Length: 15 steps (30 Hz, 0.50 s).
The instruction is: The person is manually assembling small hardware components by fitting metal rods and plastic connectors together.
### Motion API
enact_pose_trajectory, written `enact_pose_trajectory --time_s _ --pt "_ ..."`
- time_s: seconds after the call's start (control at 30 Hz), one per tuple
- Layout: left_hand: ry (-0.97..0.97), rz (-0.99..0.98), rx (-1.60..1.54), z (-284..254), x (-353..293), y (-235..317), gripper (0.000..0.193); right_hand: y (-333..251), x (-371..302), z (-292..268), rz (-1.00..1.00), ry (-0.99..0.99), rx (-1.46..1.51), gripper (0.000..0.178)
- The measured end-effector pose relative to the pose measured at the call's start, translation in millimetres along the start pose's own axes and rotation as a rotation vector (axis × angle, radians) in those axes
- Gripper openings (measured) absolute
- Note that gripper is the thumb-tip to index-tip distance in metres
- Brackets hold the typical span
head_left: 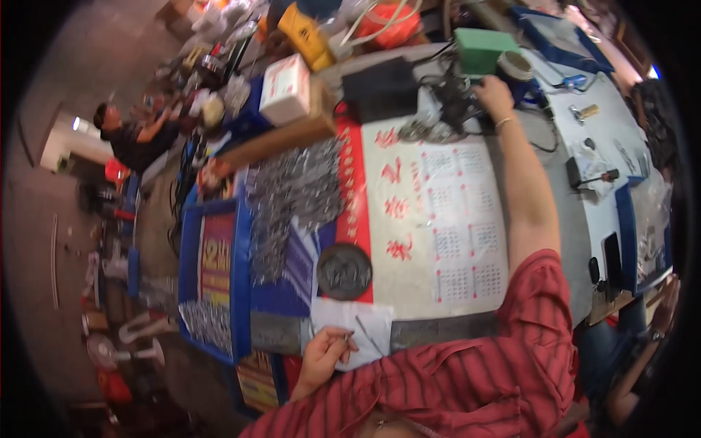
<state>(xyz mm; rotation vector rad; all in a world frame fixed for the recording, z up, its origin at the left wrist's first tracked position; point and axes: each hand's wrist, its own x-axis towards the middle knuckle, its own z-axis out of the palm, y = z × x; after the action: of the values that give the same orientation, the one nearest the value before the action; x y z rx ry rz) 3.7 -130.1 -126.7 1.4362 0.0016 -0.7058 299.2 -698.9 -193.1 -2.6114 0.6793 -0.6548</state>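
The grey worktable bears a cream-and-red paper calendar sheet, probably laid as a work mat. Left, a rimmed blue plastic tray keeps small silvery pieces together. Near, a white paper sheet perhaps makes small parts easier to see. Far right, the right hand reaches beside a dark-blue mug; whether its bent fingers grip anything, I cannot tell. Near, the left hand's fingertips pinch a small dark piece.
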Motion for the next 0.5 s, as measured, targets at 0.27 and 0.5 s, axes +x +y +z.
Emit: enact_pose_trajectory --time_s 0.27,0.5 --pt "-0.043 0.054 -0.047 -2 -3 -3 0.017 -52 -169 -85 -0.128 -0.219 0.579 0.019" --pt "-0.093 0.156 -0.127 -23 -6 -24 0.02 -124 -379 -119 0.0 -0.646 0.625 0.012"
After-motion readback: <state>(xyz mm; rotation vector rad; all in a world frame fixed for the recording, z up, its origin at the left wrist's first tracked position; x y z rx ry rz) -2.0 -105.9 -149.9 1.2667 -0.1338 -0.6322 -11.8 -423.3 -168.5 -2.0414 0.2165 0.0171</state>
